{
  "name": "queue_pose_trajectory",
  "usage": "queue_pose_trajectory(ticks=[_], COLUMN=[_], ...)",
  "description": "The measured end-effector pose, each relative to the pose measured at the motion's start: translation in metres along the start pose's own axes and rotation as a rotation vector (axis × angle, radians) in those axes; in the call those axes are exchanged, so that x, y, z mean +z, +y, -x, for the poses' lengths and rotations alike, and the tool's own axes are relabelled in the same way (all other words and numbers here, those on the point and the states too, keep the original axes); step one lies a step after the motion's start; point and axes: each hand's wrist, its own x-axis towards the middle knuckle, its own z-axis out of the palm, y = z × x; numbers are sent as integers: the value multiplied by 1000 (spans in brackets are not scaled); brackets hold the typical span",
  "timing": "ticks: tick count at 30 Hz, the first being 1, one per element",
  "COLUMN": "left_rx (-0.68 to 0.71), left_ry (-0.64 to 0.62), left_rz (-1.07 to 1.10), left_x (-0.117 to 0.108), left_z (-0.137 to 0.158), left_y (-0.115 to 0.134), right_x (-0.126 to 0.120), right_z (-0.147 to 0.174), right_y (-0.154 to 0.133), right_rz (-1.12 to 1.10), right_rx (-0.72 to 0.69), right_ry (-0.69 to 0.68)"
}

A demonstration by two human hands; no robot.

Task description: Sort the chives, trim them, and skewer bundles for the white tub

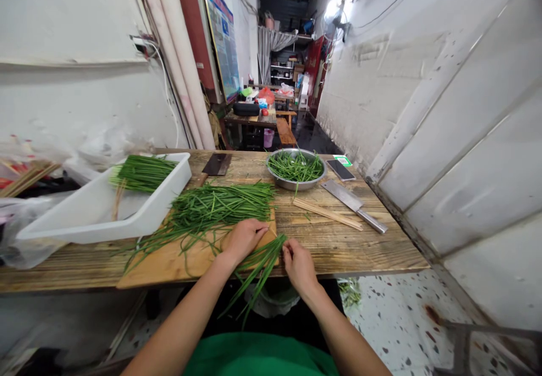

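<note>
Green chives, one slim bunch [263, 262]: slanting across the near edge of the wooden tabletop [396, 252], loose ends hanging toward six o'clock; clock positions are running from this bunch, twelve pointing straight ahead. Left hand [245, 241], one: its grip is pinching a thin pale stick [273, 231] above the bunch. Right hand [300, 266], one: thumb and fingers are grasping the bunch's upper end. Chive pile [224, 204], one: sprawling between ten and eleven o'clock on a cutting board [158, 264]. White tray [84, 230], one: standing past nine o'clock, holding a chive bundle [148, 171]. Dark-bladed cleaver [217, 164]: lying at eleven. Metal bowl [285, 184]: holding green stems [295, 166] near one. Phone [341, 169]: resting between one and two. Stick bundle [328, 214] and steel cleaver [344, 196]: lying side by side at two.
</note>
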Motion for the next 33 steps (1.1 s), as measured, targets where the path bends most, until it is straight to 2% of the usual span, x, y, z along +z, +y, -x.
queue_pose_trajectory(ticks=[3, 5, 6, 8, 11, 14, 18, 25, 30, 33], left_rx=[139, 202, 201, 137, 57, 55, 1, 1, -39, -49], left_ry=[-157, -214, -202, -101, 13, -41, -85, -44, -83, -81], left_rz=[72, 91, 82, 39, -50, -148, -255, -296, -429, -439], left_x=[-9, -17, -20, -25, -24, -15, -5, 1, 2, 2], left_z=[5, 7, 7, 5, -2, -13, -21, -22, -20, -20], left_y=[13, 17, 16, 11, -3, -11, -9, -5, 1, 2], right_x=[1, 2, 2, 3, 4, 5, 4, 0, -1, -1], right_z=[-3, -5, -6, -6, -5, -4, -2, 1, 1, 1], right_y=[-2, -2, -2, -2, 0, 1, 2, 5, 7, 8], right_rz=[5, 13, 15, 18, 22, 8, -22, -22, -11, -20], right_rx=[6, 12, 15, 22, 29, 31, 28, 45, 49, 52], right_ry=[7, 11, 12, 15, 27, 37, 47, 37, 21, 19])
